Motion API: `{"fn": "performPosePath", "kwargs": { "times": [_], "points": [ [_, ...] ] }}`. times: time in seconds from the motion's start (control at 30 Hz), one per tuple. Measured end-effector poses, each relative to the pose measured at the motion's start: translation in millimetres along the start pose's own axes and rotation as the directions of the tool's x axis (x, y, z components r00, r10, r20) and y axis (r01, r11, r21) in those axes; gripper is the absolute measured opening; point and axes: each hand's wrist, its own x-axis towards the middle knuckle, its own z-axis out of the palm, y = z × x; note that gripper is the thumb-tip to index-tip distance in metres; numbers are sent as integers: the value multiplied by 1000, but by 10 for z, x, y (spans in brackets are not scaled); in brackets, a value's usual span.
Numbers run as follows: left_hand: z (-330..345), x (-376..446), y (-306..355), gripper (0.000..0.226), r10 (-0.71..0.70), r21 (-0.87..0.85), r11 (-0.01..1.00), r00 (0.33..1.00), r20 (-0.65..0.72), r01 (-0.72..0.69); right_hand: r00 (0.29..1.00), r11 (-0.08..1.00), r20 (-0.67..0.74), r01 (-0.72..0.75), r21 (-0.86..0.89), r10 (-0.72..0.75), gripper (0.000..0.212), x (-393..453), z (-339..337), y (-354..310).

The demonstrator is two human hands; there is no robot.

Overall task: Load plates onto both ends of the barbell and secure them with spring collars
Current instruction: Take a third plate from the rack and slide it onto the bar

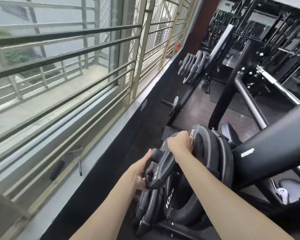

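Head view: small 2.5 kg plate [160,168] held tilted between both hands. Left hand [139,175] curled round its lower edge at 8 o'clock; right hand [181,142] gripping its top edge at 1 o'clock. Stacked 10 kg plates [213,153] directly behind on the rack [220,104]. Spring collar [75,153] on the window ledge [42,170] at 9 o'clock, well apart. Barbell [280,88] at 2 o'clock.

Both hands — left hand [139,175], right hand [180,142] — gripping.
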Motion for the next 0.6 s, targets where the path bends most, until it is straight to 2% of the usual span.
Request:
{"fn": "performPosePath", "kwargs": {
  "times": [0.13, 0.2, 0.27, 0.33, 0.4, 0.5, 0.6],
  "points": [
    [-73, -52, 87, 71, 55, 145, 988, 998, 16, -57, 994, 996, 69, 85, 39, -87, 25, -56, 76, -100],
    [-155, -52, 151, 74, 188, 190, 966, 981, -43, -177, 976, 980, 146, 142, 136, -161, 41, -78, 128, -91],
    [-288, -99, 256, 85, 377, 220, 914, 914, -151, -341, 939, 950, 242, 181, 255, -244, 60, -114, 167, -111],
    [-399, -229, 427, 89, 538, 253, 836, 818, -206, -486, 920, 910, 259, 185, 372, -293, 63, -135, 151, -173],
    [-433, -414, 614, 90, 633, 276, 771, 738, -234, -574, 932, 866, 215, 161, 473, -291, 56, -141, 42, -260],
    [-276, -785, 829, 79, 743, 238, 669, 619, -256, -705, 965, 791, 64, 170, 588, -255, 9, -170, -273, -351],
    [66, -1059, 899, 67, 823, 229, 568, 541, -173, -791, 978, 739, -95, 203, 642, -186, 25, -231, -711, -277]
  ]
}}
